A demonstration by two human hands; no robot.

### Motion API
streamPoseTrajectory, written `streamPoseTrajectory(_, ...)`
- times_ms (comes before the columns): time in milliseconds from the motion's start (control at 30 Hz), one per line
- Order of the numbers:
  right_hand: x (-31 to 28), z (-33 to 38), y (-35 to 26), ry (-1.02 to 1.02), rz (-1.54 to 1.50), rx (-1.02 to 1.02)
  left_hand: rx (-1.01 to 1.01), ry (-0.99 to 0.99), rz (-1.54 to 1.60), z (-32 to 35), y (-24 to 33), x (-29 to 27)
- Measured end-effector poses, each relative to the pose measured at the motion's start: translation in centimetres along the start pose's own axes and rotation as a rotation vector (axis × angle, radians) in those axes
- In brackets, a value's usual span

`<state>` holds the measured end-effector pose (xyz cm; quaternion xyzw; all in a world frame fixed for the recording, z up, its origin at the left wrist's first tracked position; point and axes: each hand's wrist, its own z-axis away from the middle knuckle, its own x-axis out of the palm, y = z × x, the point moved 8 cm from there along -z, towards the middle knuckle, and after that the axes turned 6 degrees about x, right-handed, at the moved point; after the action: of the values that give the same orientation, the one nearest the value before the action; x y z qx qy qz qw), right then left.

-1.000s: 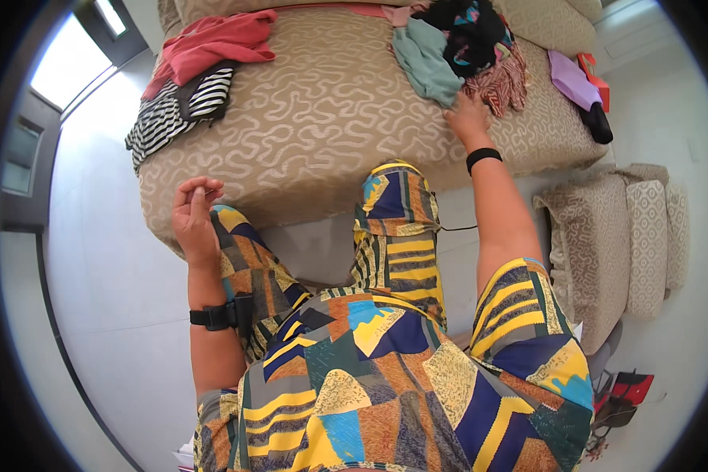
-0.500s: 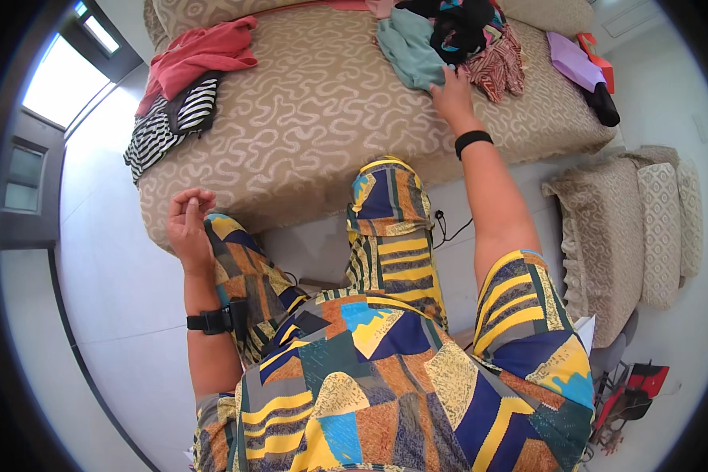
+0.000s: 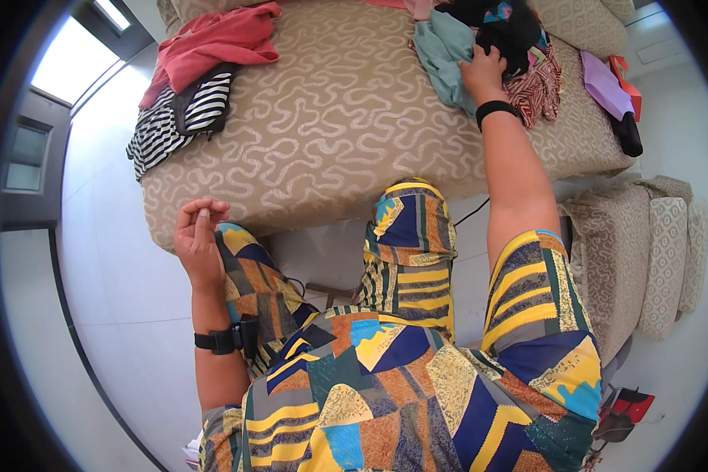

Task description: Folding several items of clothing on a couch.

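My right hand point(image 3: 484, 75) reaches to the clothes heap at the far right of the patterned sofa seat. Its bent fingers grip at the edge of a light green garment point(image 3: 442, 63), beside a black garment point(image 3: 511, 39); the fingertips are partly lost in the folds. A red-and-white patterned cloth point(image 3: 536, 98) lies just right of my wrist. My left hand point(image 3: 200, 240) is held above my left knee, empty, its fingers curled together with the thumb against them. The nearest clothes to it are a black-and-white striped garment point(image 3: 161, 130) and a coral-pink garment point(image 3: 212, 47).
The sofa seat point(image 3: 330, 118) has a beige swirl-patterned cover. Toward its right end lie a lilac item point(image 3: 606, 85), a red box point(image 3: 625, 82) and a black rolled item point(image 3: 628, 135). A covered armchair point(image 3: 617, 259) stands at the right. A black cable point(image 3: 473, 212) runs below the sofa edge.
My right hand has moved farther into the heap, from the light green garment's near edge to where it meets the black one. My left hand stays above the knee. The whole view has shifted.
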<state>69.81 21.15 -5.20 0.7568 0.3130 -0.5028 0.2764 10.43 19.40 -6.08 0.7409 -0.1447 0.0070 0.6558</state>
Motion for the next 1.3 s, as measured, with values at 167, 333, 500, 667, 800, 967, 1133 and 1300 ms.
streamPoseTrajectory(167,-1.0,1.6,3.0,0.132,-0.455,0.132,-0.013,0.015,-0.010,0.0,0.0,-0.1)
streamPoseTrajectory(333,-1.0,4.4,5.6,0.159,-0.836,0.293,-0.007,0.001,0.008,-0.2,0.1,0.4)
streamPoseTrajectory(500,0.9,10.8,2.7,-0.424,-2.059,0.809,0.017,-0.012,0.010,0.0,0.0,0.4)
streamPoseTrajectory(667,-6.6,19.4,-7.9,-0.753,-2.314,0.683,0.017,0.004,-0.056,0.3,-0.2,-0.5)
streamPoseTrajectory(800,-11.4,27.2,-15.2,-1.106,-2.279,0.625,0.003,-0.071,-0.116,0.0,-0.7,0.0)
streamPoseTrajectory(967,-13.6,34.4,-20.2,-1.444,-1.991,0.322,-0.051,-0.337,-0.189,0.8,-0.2,3.8)
streamPoseTrajectory(1133,-14.9,39.3,-23.1,-1.592,-1.835,0.063,-0.284,-0.458,-0.034,3.7,-1.2,6.2)
streamPoseTrajectory(1300,-17.0,41.4,-24.2,-1.714,-1.692,-0.295,-0.500,-0.647,0.074,6.3,-3.9,7.9)
